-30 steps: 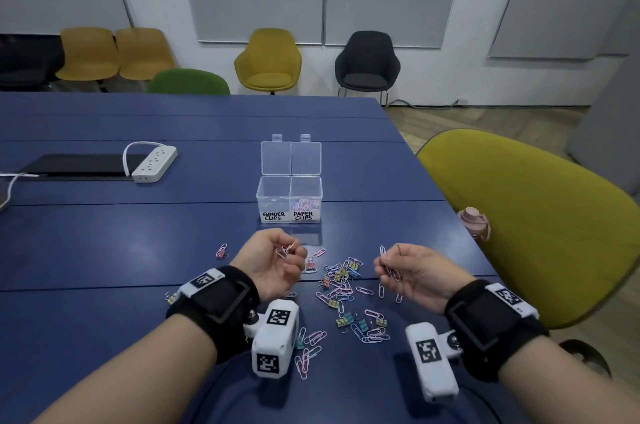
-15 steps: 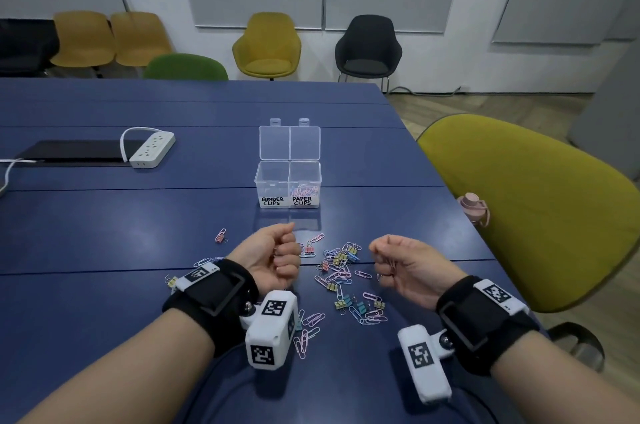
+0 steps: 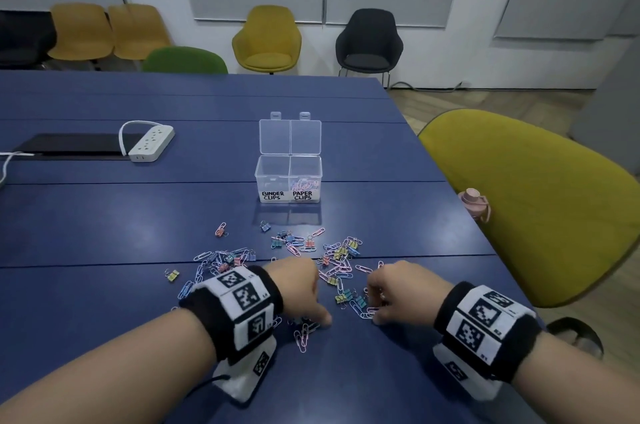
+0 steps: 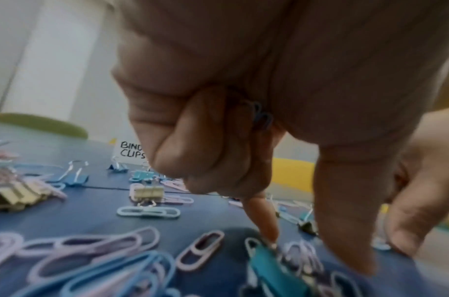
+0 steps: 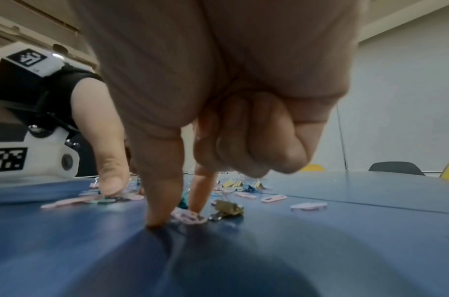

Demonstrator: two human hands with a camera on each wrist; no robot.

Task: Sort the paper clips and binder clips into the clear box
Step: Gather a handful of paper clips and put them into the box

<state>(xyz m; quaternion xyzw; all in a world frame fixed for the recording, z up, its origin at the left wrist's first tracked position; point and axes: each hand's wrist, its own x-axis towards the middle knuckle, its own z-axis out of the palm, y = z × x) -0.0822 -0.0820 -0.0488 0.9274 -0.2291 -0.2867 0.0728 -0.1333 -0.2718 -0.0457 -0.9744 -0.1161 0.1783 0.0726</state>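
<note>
The clear box point(image 3: 289, 177) stands open mid-table, labelled BINDER CLIPS on the left and PAPER CLIPS on the right; paper clips point(image 3: 304, 185) lie in the right half. Pastel paper clips and binder clips point(image 3: 332, 259) are scattered in front of it. My left hand point(image 3: 322, 319) keeps blue paper clips point(image 4: 261, 116) under its curled fingers, while its forefinger and thumb reach down at a teal binder clip point(image 4: 269, 261). My right hand point(image 5: 177, 217) pinches at a pink paper clip point(image 5: 190, 216) on the table, its other fingers curled in.
A white power strip point(image 3: 150, 143) and a dark flat pad point(image 3: 76, 144) lie at the far left of the blue table point(image 3: 104, 222). A yellow-green chair point(image 3: 526, 205) with a pink bottle point(image 3: 474, 203) stands at the right edge. An olive binder clip point(image 5: 228, 209) lies beside my right fingers.
Both hands turned palm down and dropped from above the pile onto the near clips. The fingers that held clips up closed into the palms.
</note>
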